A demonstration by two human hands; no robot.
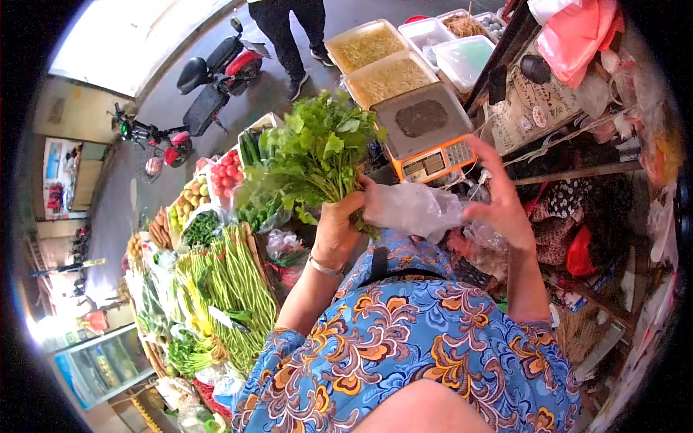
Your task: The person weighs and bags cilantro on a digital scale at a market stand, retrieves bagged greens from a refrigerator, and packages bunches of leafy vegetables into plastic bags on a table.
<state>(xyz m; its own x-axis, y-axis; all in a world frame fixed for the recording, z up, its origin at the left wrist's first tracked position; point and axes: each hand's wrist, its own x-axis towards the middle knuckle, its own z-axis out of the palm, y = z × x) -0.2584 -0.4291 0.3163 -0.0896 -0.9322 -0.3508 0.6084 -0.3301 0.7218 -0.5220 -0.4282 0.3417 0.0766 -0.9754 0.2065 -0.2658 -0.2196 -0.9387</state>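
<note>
My left hand [338,227] is wrapped round the stems of a bunch of leafy greens [321,148], whose leaves point up and away from me. A clear plastic bag [415,209] hangs between my two hands, its left end at my left fingers. On the right, my right hand [498,202] is raised with its fingers spread, beside the bag's right end. Whether the thumb touches the bag cannot be made out. Just beyond the bag stands an orange scale [433,164] with a grey weighing plate [422,119].
Long beans [242,296], tomatoes [227,173] and other vegetables lie on the left. Food tubs [364,49] stand beyond the scale. Hanging bags [574,43] and a wooden bar [585,173] are on the right. A person [289,36] stands near parked scooters [206,108].
</note>
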